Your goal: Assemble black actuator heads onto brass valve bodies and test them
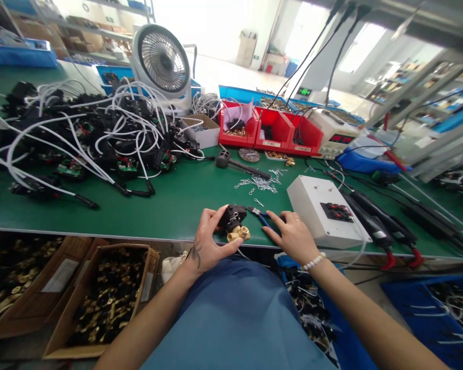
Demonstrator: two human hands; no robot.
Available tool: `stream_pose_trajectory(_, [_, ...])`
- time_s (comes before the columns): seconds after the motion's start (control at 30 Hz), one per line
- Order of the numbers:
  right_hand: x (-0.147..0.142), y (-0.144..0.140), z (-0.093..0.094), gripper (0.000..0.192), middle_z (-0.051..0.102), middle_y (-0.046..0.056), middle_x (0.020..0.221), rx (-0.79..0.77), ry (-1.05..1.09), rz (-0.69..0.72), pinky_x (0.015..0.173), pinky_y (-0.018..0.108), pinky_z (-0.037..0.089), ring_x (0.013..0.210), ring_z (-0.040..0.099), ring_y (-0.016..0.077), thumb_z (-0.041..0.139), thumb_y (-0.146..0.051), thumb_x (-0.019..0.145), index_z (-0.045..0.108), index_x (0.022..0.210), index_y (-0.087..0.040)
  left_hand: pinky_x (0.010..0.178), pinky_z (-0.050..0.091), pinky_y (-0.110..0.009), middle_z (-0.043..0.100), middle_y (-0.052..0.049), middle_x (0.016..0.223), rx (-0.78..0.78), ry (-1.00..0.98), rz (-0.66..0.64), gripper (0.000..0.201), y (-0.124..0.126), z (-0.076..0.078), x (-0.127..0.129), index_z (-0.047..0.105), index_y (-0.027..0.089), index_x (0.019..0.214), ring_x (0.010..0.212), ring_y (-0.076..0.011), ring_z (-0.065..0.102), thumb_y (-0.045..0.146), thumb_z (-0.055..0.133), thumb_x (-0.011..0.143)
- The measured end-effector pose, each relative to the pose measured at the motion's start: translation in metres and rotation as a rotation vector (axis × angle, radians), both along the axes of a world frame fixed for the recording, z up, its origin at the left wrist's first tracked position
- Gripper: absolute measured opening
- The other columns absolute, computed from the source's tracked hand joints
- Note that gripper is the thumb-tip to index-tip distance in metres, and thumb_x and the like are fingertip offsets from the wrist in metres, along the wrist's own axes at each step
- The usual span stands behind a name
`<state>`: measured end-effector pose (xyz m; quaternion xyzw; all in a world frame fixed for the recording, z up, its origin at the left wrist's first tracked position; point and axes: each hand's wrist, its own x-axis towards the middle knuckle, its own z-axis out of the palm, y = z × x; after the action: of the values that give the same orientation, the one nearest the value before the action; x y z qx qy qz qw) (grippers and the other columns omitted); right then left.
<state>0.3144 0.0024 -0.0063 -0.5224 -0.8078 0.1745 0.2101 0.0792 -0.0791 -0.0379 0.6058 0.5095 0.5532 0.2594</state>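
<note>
My left hand (pixel 207 240) is closed round a small motorized valve, which has a black housing (pixel 233 216) on top and a brass body (pixel 239 235) below. It is held at the table's front edge, with a metal clip showing on the housing. Just right of it, cutting pliers (pixel 261 215) with blue handles lie on the green table. The fingers of my right hand (pixel 295 237) are spread, with fingertips at the plier handles. Loose metal spring clips (pixel 263 184) are scattered beyond the pliers.
Black units with white cables (pixel 111 128) pile up at left. Behind are a fan (pixel 162 60), red bins (pixel 237 137) and a black-headed mallet (pixel 239 164). A white switch box (pixel 324 210) stands at right. Below the edge is a carton (pixel 148 277) of brass parts.
</note>
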Motion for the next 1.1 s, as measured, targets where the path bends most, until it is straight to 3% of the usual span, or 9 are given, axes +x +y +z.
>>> stream_pose_trajectory(0.13, [-0.001,-0.003,0.023,0.060,0.062,0.013,0.079,-0.096,0.113,0.022,0.076,0.046,0.052,0.080,0.061,0.0280,0.042,-0.074,0.086,0.062,0.082,-0.017,0.083,0.059,-0.036,0.046,-0.004,0.108,0.007,0.016,-0.015,0.074,-0.002,0.003,0.000,0.048,0.022,0.140,0.098,-0.0201,0.057,0.037,0.074,0.073])
stream_pose_trajectory(0.23, [-0.004,-0.011,0.057,0.060,0.059,0.006,0.074,-0.184,0.281,0.100,0.053,0.033,0.048,0.058,0.055,0.0177,0.027,-0.073,0.092,0.055,0.088,-0.019,0.084,0.059,-0.036,0.046,-0.005,0.108,0.007,0.019,-0.025,0.075,-0.002,0.003,0.000,0.048,0.023,0.140,0.099,-0.0203,0.057,0.037,0.075,0.072])
stream_pose_trajectory(0.37, [-0.013,-0.027,0.089,0.039,0.051,0.000,0.083,0.001,0.516,0.062,0.055,0.028,0.043,0.058,0.046,0.0114,0.054,-0.058,0.088,0.047,0.106,-0.025,0.084,0.059,-0.036,0.045,-0.005,0.109,0.005,0.024,-0.034,0.076,-0.001,0.003,0.000,0.048,0.023,0.140,0.099,-0.0201,0.056,0.037,0.076,0.072])
stream_pose_trajectory(0.47, [-0.022,-0.032,0.087,0.025,0.048,-0.001,0.084,0.184,0.530,-0.014,0.058,0.027,0.041,0.062,0.044,0.0110,0.056,-0.039,0.091,0.049,0.111,-0.026,0.083,0.059,-0.035,0.045,-0.005,0.108,0.011,0.031,-0.038,0.075,-0.001,0.004,0.000,0.048,0.021,0.141,0.098,-0.0199,0.055,0.037,0.075,0.073])
stream_pose_trajectory(0.63, [-0.024,-0.027,0.088,0.026,0.056,-0.001,0.068,0.023,0.240,0.159,0.053,0.028,0.039,0.057,0.052,0.0141,0.073,-0.022,0.065,0.063,0.089,-0.021,0.082,0.059,-0.034,0.046,-0.005,0.107,0.026,0.035,-0.042,0.074,-0.002,0.004,0.001,0.048,0.022,0.140,0.097,-0.0197,0.055,0.036,0.075,0.073])
stream_pose_trajectory(0.73, [-0.020,-0.026,0.097,0.020,0.056,0.001,0.078,0.191,0.303,0.047,0.062,0.031,0.043,0.066,0.053,0.0155,0.065,-0.026,0.080,0.060,0.099,-0.024,0.082,0.059,-0.034,0.046,-0.005,0.108,0.038,0.029,-0.041,0.075,-0.002,0.004,0.001,0.048,0.022,0.141,0.098,-0.0199,0.055,0.037,0.075,0.073])
stream_pose_trajectory(0.83, [-0.022,-0.026,0.092,0.017,0.048,0.002,0.085,0.394,0.465,-0.101,0.064,0.032,0.044,0.067,0.048,0.0148,0.048,-0.033,0.095,0.047,0.110,-0.027,0.082,0.059,-0.033,0.046,-0.005,0.108,0.043,0.027,-0.041,0.074,-0.001,0.004,0.001,0.048,0.022,0.140,0.098,-0.0198,0.055,0.037,0.075,0.073])
stream_pose_trajectory(1.0, [-0.023,-0.022,0.088,0.028,0.055,0.001,0.069,0.108,0.227,0.097,0.049,0.028,0.040,0.054,0.048,0.0144,0.069,-0.038,0.075,0.058,0.096,-0.023,0.082,0.059,-0.033,0.046,-0.005,0.108,0.045,0.041,-0.043,0.074,-0.001,0.005,0.001,0.049,0.022,0.140,0.099,-0.0201,0.055,0.036,0.075,0.073])
stream_pose_trajectory(1.1, [-0.021,-0.023,0.099,0.019,0.058,0.003,0.077,0.182,0.224,0.051,0.062,0.034,0.044,0.066,0.053,0.0179,0.067,-0.035,0.081,0.060,0.096,-0.025,0.083,0.058,-0.034,0.046,-0.006,0.109,0.046,0.048,-0.039,0.074,-0.001,0.005,0.001,0.049,0.020,0.140,0.100,-0.0206,0.055,0.038,0.075,0.073])
